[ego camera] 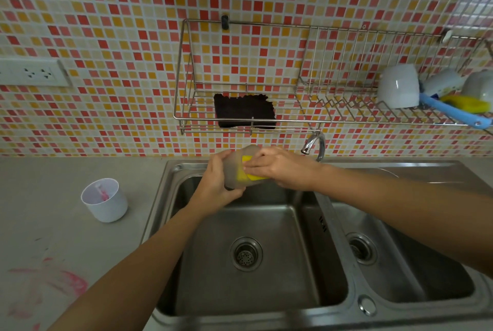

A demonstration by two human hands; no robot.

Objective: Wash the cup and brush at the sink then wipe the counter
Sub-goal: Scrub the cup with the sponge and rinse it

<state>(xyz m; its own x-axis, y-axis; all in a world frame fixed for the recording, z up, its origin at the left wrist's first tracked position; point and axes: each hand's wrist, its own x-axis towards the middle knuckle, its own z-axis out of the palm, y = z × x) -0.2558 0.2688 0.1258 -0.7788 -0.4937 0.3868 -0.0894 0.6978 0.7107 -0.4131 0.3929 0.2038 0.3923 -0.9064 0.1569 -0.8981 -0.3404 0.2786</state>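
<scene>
Fingers of the left hand (pixel 217 184) are wrapped around a translucent grey cup (pixel 234 170), clamping it from its left side and underneath, above the back edge of the left sink basin (pixel 266 290). The cup lies tilted on its side, its long axis running roughly left to right, and its open end seems to face the right hand (pixel 280 168). That hand's fingers are pressed together flat on a yellow sponge (pixel 246 174), holding it against the cup's right portion; whether the sponge is inside the mouth or on the outer wall cannot be told. The faucet (pixel 314 145) sits just behind the right hand, and no running water is visible. A white cup (pixel 104 201) with pink residue inside stands well apart on the grey counter (pixel 53 170) to the left, nearer the left arm. Pink smears (pixel 72 281) mark the counter near the front.
</scene>
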